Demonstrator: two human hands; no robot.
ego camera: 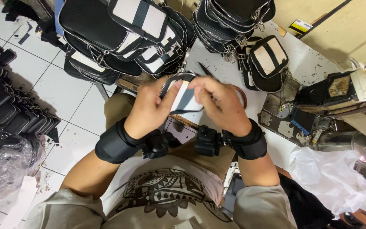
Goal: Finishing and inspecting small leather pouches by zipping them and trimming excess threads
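Right now your fingertips (178, 85) pinch a small black-and-white pouch piece (184, 99) between both hands, its zipper edge (178, 76) arching over the top. Your left hand (149, 110) grips the left side, thumb pressed on the white panel; your right hand (219, 104) curls over the right side, fingers bent and pressed together on it (what the tips do underneath is hidden). The piece sits upright between the two, its long axis running roughly top to bottom, equally near both hands, just above your lap. Beyond lie stacked black pouches (115, 34), another pile (229, 21), and a sewing machine (339, 93) on the worn white table (310, 63).
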